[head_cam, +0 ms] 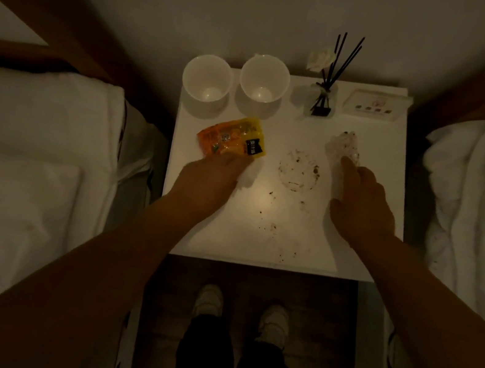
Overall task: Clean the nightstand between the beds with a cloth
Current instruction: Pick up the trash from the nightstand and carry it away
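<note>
Centrally, the left hand [208,177] grips a white cloth [249,176] beside the orange packet [232,140]. Right hand [361,198] fingers pinch a crumpled wrapper [345,148] on the stained table [276,222].

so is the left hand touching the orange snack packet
Touching. The head view shows the left hand with its fingers over the near edge of the orange packet, no gap between them.

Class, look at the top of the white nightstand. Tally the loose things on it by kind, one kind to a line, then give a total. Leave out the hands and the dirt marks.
White cups: 2
Orange snack packets: 1
Reed diffusers: 1
White flowers: 1
White cards or panels at the back corner: 1
Crumpled white wads: 2
Total: 8
</note>
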